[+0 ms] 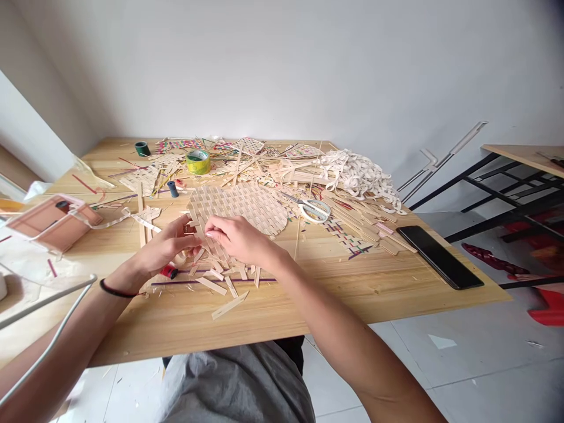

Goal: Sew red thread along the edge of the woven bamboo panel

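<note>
A pale woven mat (247, 205) with a rounded right end lies in front of me, made of flat wood-coloured strips. My left hand (176, 242) is at its left edge, fingers curled and closed on the weave. Just to the right, my right hand (235, 238) rests over the near left part of the mat. Its thumb and forefinger are pinched together close to the left fingertips; what they hold is too small to make out. A red thread spool (169, 271) lies under my left hand. Short cut strips (230, 305) are scattered nearer to me.
White-handled scissors (314, 210) lie right of the mat, before a heap of white ribbon (355, 176). A black phone (439, 257) is near the right edge. Yellow tape (198, 163), a blue spool (173, 188), a green spool (142, 149) and a pink box (55, 223) stand behind and left.
</note>
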Demonstrator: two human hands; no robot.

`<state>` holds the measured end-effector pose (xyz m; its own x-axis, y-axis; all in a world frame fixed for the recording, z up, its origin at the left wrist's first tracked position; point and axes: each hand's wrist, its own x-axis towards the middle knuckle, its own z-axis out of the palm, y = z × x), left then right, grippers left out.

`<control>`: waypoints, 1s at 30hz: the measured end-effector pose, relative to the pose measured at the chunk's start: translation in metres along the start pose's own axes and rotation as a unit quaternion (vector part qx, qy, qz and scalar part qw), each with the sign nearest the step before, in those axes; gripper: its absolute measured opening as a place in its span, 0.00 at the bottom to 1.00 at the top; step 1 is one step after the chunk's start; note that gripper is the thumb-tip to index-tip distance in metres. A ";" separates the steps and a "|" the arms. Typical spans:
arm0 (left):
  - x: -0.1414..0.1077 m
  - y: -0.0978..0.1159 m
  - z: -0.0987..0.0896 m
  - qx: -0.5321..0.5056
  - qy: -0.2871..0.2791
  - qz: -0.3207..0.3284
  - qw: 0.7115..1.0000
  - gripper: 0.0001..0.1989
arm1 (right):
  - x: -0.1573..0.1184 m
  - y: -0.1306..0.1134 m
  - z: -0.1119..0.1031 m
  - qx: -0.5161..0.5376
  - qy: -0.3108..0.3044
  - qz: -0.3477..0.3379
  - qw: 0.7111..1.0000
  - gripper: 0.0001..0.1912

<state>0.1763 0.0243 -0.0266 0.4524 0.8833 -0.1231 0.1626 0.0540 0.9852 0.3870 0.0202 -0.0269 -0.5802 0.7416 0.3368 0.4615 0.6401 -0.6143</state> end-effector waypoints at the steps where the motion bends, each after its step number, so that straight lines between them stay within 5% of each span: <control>1: 0.000 0.001 0.001 0.003 0.002 -0.001 1.000 0.14 | 0.000 0.001 -0.002 0.015 0.006 -0.001 1.000 0.07; 9: 0.002 -0.006 0.002 -0.079 0.019 -0.019 0.996 0.18 | -0.002 -0.001 -0.021 0.018 0.028 0.047 0.998 0.07; 16: 0.003 -0.005 0.006 -0.087 0.026 -0.017 0.996 0.20 | -0.026 -0.036 -0.041 -0.035 -0.101 -0.002 0.994 0.08; 23: 0.004 -0.010 0.004 -0.072 0.015 0.007 0.997 0.19 | -0.060 -0.044 -0.017 -0.267 -0.229 -0.036 0.935 0.16; 30: 0.004 -0.012 0.003 -0.057 0.013 0.006 0.998 0.18 | -0.063 -0.019 -0.007 -0.310 -0.174 -0.104 0.929 0.08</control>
<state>0.1787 0.0262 -0.0395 0.4311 0.8956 -0.1100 0.0557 0.0953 0.9939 0.4191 -0.0375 -0.0314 -0.8323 0.5477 0.0856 0.5501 0.8351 0.0048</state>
